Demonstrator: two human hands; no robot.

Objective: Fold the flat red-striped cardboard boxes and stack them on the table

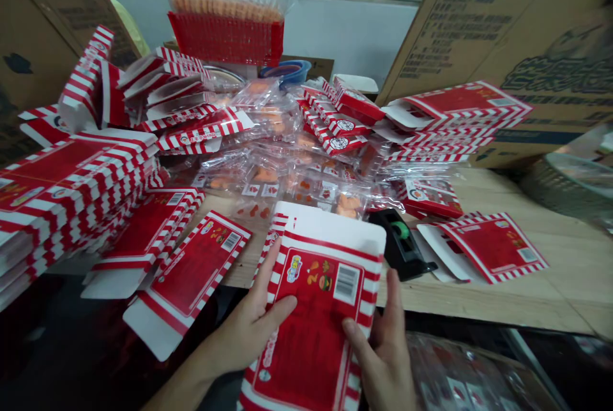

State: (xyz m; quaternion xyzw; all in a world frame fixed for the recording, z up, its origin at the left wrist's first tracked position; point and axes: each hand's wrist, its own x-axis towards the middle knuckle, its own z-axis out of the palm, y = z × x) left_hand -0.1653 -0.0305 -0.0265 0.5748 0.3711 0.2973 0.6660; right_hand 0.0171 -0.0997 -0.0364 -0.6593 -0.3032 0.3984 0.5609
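Both hands hold one flat red-and-white striped carton (316, 315) with a barcode, just in front of the wooden table's edge (479, 306). My left hand (249, 331) grips its left side, thumb lying across the red face. My right hand (383, 350) clasps the right edge, thumb on the front and fingers behind. Just beyond the carton's top right corner sits a black tape dispenser (401, 244) with a green roll.
Stacks of the same flat cartons lie at left (71, 187), in the near middle (191, 270) and at right (493, 246). Clear packets of orange snacks (268, 175) are heaped in the middle. A red crate (226, 37) stands behind. Large cardboard boxes (502, 22) rise at right.
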